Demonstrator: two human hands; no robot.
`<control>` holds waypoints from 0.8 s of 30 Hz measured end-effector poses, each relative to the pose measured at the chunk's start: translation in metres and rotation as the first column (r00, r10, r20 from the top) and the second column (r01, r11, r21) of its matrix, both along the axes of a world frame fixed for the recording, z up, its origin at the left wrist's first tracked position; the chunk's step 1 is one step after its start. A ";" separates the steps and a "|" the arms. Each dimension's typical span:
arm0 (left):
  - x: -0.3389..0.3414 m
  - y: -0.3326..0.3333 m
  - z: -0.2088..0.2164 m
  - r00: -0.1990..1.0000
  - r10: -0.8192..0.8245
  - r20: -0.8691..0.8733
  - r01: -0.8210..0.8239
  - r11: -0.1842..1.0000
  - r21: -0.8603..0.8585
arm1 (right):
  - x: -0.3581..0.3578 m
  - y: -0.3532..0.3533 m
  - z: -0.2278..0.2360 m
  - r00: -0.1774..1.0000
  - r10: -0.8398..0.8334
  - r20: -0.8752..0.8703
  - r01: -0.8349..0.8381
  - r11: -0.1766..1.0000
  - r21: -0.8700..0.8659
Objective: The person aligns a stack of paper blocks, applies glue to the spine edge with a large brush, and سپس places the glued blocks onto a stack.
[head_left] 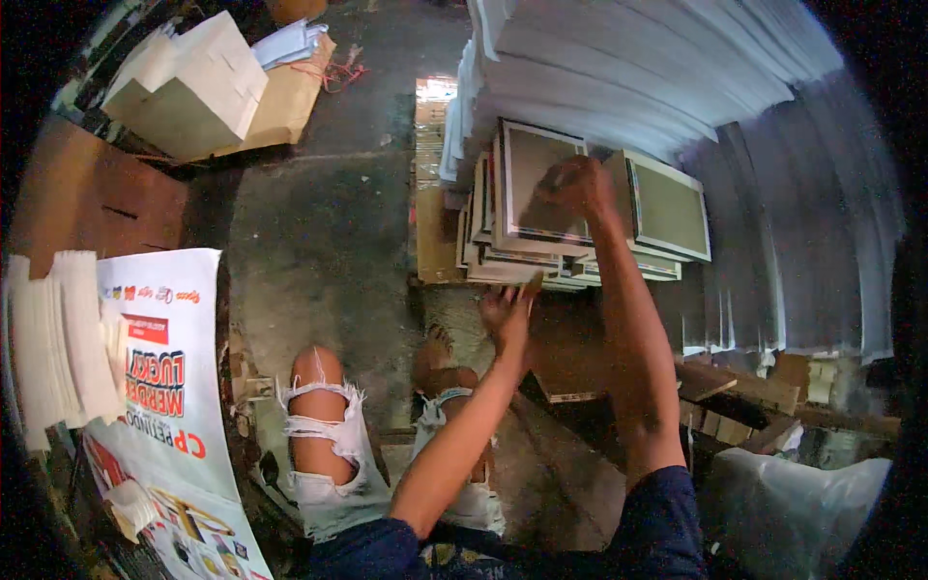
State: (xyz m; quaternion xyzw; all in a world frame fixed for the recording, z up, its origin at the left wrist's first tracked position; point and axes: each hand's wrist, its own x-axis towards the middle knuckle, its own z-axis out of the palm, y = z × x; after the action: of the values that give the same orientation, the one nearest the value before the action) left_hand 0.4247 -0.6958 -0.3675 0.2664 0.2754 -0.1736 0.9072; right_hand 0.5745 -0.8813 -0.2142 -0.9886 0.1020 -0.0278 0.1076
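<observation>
The right hand (572, 187) is over the top of one tan, dark-edged panel (532, 153), fingers curled, though whether it grips anything cannot be told; the left hand (505, 314), partly open with no hold visible, is at the lower front edge of the same pile. A second tan panel (669, 207) lies just to the right, making two uppermost panels, those beneath not reliably countable. Farther out are one printed sheet (198, 319) at left, one pale stepped block (198, 92) at upper left and one translucent bag (793, 507) at lower right.
</observation>
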 end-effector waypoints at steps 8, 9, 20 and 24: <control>-0.110 0.208 0.077 0.792 -0.606 -0.072 0.492 0.565 0.662 | -0.015 -0.133 -0.099 0.908 -0.323 0.266 0.066 0.738 0.671; -0.109 0.239 0.108 0.811 -0.582 -0.055 0.429 0.528 0.733 | -0.005 -0.115 -0.103 0.923 -0.342 0.176 0.139 0.723 0.676; -0.183 0.425 0.237 0.842 -0.456 0.290 -0.205 0.226 0.952 | -0.090 0.050 -0.068 0.738 -0.314 0.597 0.061 0.912 0.405; -0.205 0.444 0.271 0.813 -0.486 0.320 -0.293 0.133 0.947 | -0.139 0.097 -0.089 0.649 -0.423 0.632 0.090 0.868 0.489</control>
State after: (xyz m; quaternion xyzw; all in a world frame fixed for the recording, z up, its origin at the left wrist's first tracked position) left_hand 0.2202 -0.2519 -0.0964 0.8489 0.0157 0.0763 0.5227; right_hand 0.4358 -0.7848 -0.3036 -0.8242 0.1973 -0.4070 0.3408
